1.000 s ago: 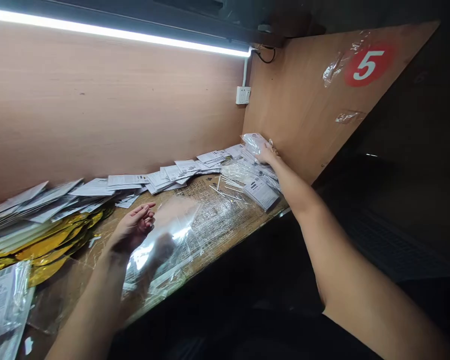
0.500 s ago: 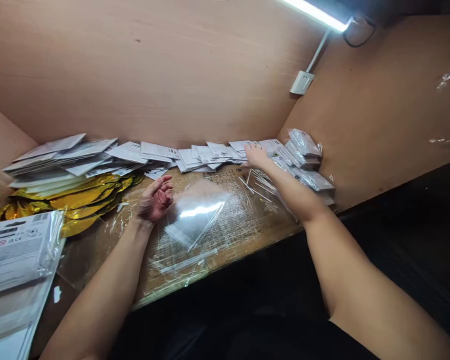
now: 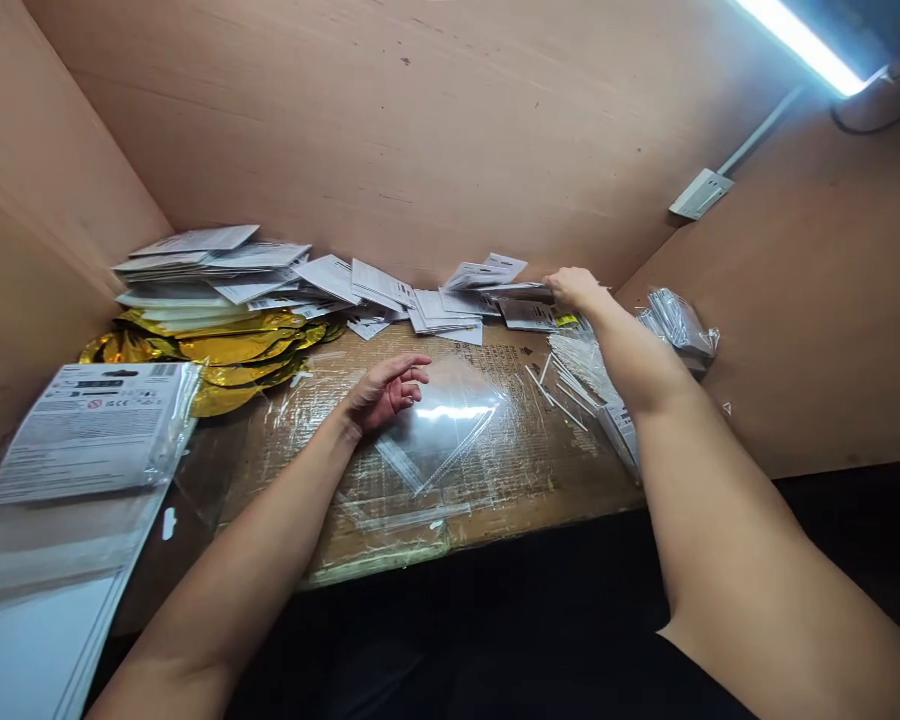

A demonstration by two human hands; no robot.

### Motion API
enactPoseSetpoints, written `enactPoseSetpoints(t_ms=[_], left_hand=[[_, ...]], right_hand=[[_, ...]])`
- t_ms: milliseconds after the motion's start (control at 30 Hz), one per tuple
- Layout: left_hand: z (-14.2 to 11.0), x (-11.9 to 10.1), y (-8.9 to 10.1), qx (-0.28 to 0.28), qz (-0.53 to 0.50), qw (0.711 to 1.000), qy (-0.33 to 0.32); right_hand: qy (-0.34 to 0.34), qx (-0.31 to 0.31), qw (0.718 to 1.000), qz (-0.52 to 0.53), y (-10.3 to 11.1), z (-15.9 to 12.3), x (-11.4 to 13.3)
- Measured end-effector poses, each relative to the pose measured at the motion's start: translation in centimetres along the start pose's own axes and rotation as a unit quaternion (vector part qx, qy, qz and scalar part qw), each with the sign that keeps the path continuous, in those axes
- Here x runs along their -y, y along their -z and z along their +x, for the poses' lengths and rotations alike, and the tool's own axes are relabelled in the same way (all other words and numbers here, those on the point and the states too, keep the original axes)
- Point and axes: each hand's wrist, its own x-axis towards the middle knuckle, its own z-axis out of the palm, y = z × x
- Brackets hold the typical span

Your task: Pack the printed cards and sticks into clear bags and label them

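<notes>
My left hand hovers beside a clear plastic bag on the tabletop. Its fingers are loosely bent and apart, with nothing in them. At the back of the table my right hand has its fingers closed at the right end of a row of white printed cards. Its fingertips pinch the edge of a slightly raised card; how many are held is hidden. Thin white sticks lie in front of the right forearm, next to a heap of more white sticks in plastic.
Gold foil pieces lie under stacked cards on the left. In the left foreground rests a bagged card pack. More plastic packs sit at the right wall. Board walls enclose the table; a socket and a lamp hang above.
My view has swung left. My right hand has shifted right along the card row and its spread fingers have closed at the edge of a card. My left hand stays open near the clear bag.
</notes>
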Motion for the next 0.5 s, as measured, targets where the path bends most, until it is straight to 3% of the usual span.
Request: enactPoseSetpoints(t_ms=[100,200,267,367,433,500], left_hand=[[0.1,0.5,-0.2,0.025,-0.013,0.998,0.060],[0.5,0.9,-0.4,0.037,-0.043,0.995,0.086],[0.6,0.9,-0.5,0.049,-0.062,0.994,0.078],[0.2,0.6,-0.7,0.083,-0.060,0.993,0.053],[-0.2,0.6,-1.0,0.079,-0.034,0.996,0.031],[-0.3,0.6,-1.3,0.034,0.003,0.999,0.007]], right_hand=[[-0.004,-0.083,0.997,0.004,1.3,-3.5,-1.5],[0.047,-0.239,0.968,0.061,1.8,-8.8,0.1],[0.112,-0.316,0.935,0.112,1.2,-12.3,3.4],[0.242,-0.360,0.884,0.176,-1.0,-15.9,10.3],[0.336,-0.366,0.844,0.202,-2.5,-16.8,14.7],[0.402,-0.361,0.811,0.223,-3.5,-16.8,18.1]])
